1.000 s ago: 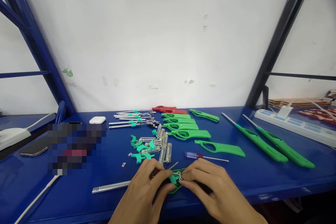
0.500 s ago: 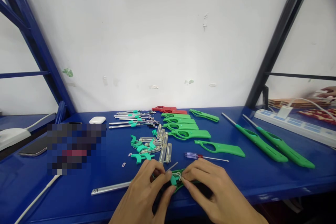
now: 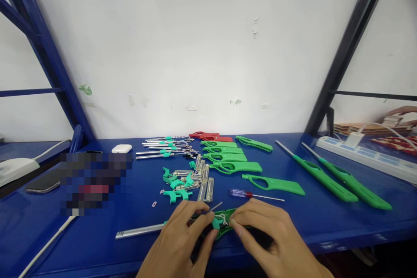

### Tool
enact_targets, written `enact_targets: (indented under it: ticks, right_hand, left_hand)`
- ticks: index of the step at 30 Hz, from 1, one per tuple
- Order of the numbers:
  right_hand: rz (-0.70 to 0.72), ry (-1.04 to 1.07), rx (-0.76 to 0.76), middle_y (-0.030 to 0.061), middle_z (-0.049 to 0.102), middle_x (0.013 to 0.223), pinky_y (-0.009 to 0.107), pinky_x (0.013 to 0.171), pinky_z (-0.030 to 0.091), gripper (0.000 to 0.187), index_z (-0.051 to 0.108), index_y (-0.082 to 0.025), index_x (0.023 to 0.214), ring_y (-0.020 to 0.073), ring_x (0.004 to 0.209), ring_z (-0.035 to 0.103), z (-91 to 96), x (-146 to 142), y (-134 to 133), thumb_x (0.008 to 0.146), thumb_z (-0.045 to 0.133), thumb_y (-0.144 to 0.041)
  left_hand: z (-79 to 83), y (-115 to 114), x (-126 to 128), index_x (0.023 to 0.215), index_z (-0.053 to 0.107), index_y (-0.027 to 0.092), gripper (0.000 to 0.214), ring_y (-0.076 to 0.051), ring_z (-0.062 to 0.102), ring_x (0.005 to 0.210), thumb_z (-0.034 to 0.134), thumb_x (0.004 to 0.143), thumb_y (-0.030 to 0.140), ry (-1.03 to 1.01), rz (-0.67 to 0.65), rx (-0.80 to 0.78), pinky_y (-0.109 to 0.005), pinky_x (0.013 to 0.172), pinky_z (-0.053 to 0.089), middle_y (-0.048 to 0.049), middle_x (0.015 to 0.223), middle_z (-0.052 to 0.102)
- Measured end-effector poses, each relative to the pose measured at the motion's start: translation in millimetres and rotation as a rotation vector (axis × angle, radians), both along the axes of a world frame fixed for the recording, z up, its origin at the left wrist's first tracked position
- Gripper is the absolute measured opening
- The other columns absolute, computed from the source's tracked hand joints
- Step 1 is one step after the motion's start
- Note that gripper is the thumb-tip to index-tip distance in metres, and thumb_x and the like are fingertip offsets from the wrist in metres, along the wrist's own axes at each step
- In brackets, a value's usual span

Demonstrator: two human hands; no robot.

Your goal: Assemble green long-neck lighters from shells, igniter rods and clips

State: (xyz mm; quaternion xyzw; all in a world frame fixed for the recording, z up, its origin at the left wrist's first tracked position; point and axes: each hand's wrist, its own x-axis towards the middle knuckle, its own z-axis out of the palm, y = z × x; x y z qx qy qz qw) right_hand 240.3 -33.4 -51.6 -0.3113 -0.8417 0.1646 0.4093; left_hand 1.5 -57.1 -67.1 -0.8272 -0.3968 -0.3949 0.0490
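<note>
My left hand (image 3: pixel 182 234) and my right hand (image 3: pixel 263 230) meet near the front edge of the blue bench (image 3: pixel 325 221). Both pinch a green lighter shell (image 3: pixel 224 219) that lies between them, with a teal trigger piece and thin white wire showing in it. A metal tube (image 3: pixel 138 230) sticks out to the left from under my left hand. Fingers of both hands are curled on the shell. A small screwdriver (image 3: pixel 254 194) with a clear purple handle lies just behind my right hand.
Behind the hands lie teal triggers and clear gas cells (image 3: pixel 192 180), metal tubes with teal clips (image 3: pixel 163 147), several green shell halves (image 3: pixel 228 156), a red shell (image 3: pixel 210 136) and two assembled green lighters (image 3: pixel 335 178). A white power strip (image 3: pixel 368 156), earbud case (image 3: pixel 121 148) and phone (image 3: pixel 42 184) sit at the sides.
Both hands have shifted slightly on the shell, fingers adjusting around the teal piece and wire. A person's hand has appeared at the far right edge.
</note>
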Motion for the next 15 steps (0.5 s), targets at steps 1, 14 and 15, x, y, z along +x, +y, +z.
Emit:
enact_targets:
  ticks: [1, 14, 15]
  right_hand:
    - [0.001, 0.001, -0.003, -0.0018, 0.082, 0.093, 0.023, 0.083, 0.056, 0.019, 0.078, -0.024, 0.093, 0.0136, 0.083, 0.077, 0.4, 0.3, 0.3, 0.105, 0.065, -0.014]
    - [-0.007, -0.014, 0.023, -0.0006, 0.081, 0.092, 0.025, 0.08, 0.056, 0.02, 0.077, -0.023, 0.092, 0.0154, 0.082, 0.076, 0.0, -0.9, 2.9, 0.103, 0.064, -0.012]
    - [-0.009, -0.018, 0.024, -0.0005, 0.081, 0.092, 0.025, 0.08, 0.056, 0.019, 0.077, -0.023, 0.093, 0.0156, 0.082, 0.076, 0.1, -0.8, 2.8, 0.103, 0.064, -0.013]
  left_hand:
    - [1.1, 0.2, 0.2, 0.127, 0.064, 0.027, 0.03, -0.018, 0.074, 0.108, 0.06, 0.102, 0.011, 0.0, -0.005, -0.002, -0.029, 0.095, 0.065, -0.0047, 0.119, 0.072]
    - [-1.9, -1.3, -3.3, 0.154, 0.049, 0.036, 0.056, -0.024, 0.079, 0.117, 0.066, 0.103, 0.023, 0.027, 0.085, -0.104, -0.04, 0.098, 0.068, -0.0042, 0.13, 0.078]
    - [-0.5, -1.6, -3.3, 0.156, 0.047, 0.037, 0.058, -0.024, 0.079, 0.116, 0.066, 0.102, 0.024, 0.009, 0.087, -0.12, -0.039, 0.097, 0.068, -0.0038, 0.13, 0.078]
